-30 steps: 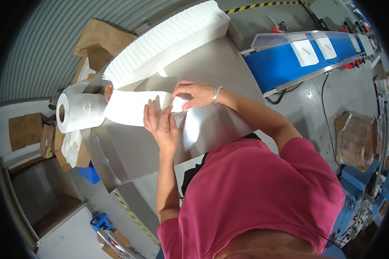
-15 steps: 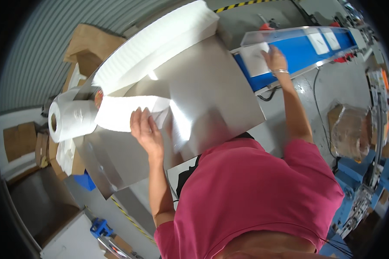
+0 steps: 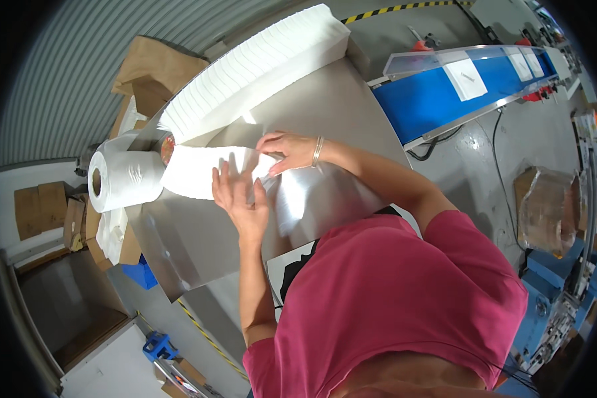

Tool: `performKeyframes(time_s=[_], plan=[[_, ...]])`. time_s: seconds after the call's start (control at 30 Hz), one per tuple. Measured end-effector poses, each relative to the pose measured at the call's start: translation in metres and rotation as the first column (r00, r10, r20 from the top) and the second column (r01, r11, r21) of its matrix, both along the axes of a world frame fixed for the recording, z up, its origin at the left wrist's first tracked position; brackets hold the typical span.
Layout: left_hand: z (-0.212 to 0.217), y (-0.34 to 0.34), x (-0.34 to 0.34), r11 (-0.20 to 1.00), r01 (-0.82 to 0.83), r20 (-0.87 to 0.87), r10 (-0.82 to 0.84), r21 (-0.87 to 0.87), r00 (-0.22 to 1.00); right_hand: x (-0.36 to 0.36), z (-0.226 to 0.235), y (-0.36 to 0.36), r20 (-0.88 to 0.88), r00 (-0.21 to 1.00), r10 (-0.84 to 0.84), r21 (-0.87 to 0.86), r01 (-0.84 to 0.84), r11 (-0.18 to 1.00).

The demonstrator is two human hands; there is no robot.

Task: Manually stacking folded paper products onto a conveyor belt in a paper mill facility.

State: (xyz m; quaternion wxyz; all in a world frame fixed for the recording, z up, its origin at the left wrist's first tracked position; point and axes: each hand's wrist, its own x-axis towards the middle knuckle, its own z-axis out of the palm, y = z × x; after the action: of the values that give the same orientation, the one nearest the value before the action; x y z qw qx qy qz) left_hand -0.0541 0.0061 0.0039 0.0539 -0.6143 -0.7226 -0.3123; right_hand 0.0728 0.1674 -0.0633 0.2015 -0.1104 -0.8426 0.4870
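Observation:
A white paper-like sheet (image 3: 196,171) lies on the shiny metal table (image 3: 338,113), its right end narrowing under my hands. My left hand (image 3: 242,199) rests on the sheet's near side, open, fingers spread. At the right end, my right hand (image 3: 290,151) has its thumb and fingers closed about the sheet's edge; the exact grip is partly hidden. Behind them stands a long row of stacked white folded sheets (image 3: 259,69). A flat white piece with a small grey mark (image 3: 464,79) lies on the blue conveyor belt (image 3: 414,103) to the right.
A wrapped white roll (image 3: 127,180) sits at the table's left end, with cardboard boxes (image 3: 40,209) beyond it. Farther along the belt lie more white pieces (image 3: 521,65). A cable (image 3: 497,146) hangs below the conveyor. A plastic-lined box (image 3: 547,209) stands on the floor at right.
My right hand has left the white piece on the conveyor and come back to the sheet's right end. That piece has moved farther along the belt. My left hand stays on the sheet.

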Motion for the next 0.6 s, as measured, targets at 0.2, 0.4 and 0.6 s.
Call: performKeyframes(time_s=[0.2, 0.4, 0.6], plan=[[-0.018, -0.002, -0.023, 0.992, -0.108, 0.013, 0.108, 0.067, 0.994, 0.067, -0.057, 0.008, 0.106, 0.92, -0.378, -0.534, 0.374, 0.759], [-0.019, -0.002, -0.024, 0.981, -0.17, 0.032, 0.168, 0.09, 0.985, 0.243, -0.079, 0.091, 0.079, 0.783, -0.617, -0.751, 0.454, 0.479], [-0.014, -0.001, -0.02, 0.985, -0.161, 0.011, 0.16, 0.061, 0.987, 0.22, -0.003, 0.092, -0.039, 0.349, -0.936, 0.732, 0.648, 0.211]])
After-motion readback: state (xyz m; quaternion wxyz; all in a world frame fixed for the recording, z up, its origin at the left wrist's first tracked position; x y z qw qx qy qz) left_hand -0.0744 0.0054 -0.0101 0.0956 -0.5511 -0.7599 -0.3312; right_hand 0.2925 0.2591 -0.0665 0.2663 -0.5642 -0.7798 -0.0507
